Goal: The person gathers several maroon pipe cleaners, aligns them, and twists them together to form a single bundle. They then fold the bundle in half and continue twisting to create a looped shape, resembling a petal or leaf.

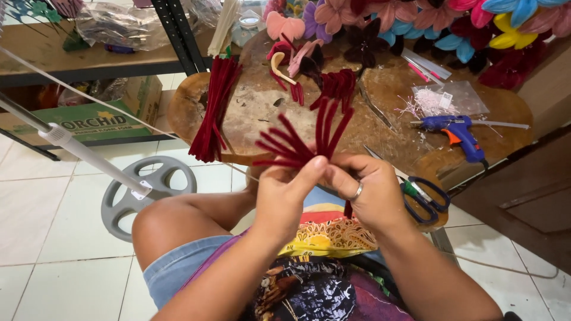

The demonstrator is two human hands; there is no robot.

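Fingers (pixel 315 169) of both hands pinch a fan of dark red pipe cleaners (pixel 306 139) just above the lap, at the near edge of the desk (pixel 256 113). The left hand (pixel 282 196) and right hand (pixel 372 190) meet at the bunch's base. On the desk lie a clear bag (pixel 443 98) holding pale stamens, a blue glue gun (pixel 455 131), scissors (pixel 425 199) and another red bundle (pixel 214 110).

dark red pipe cleaners (pixel 303 139) fanning upward in bunch, fuzzy stems splaying, lower ends being pinched together above lap.
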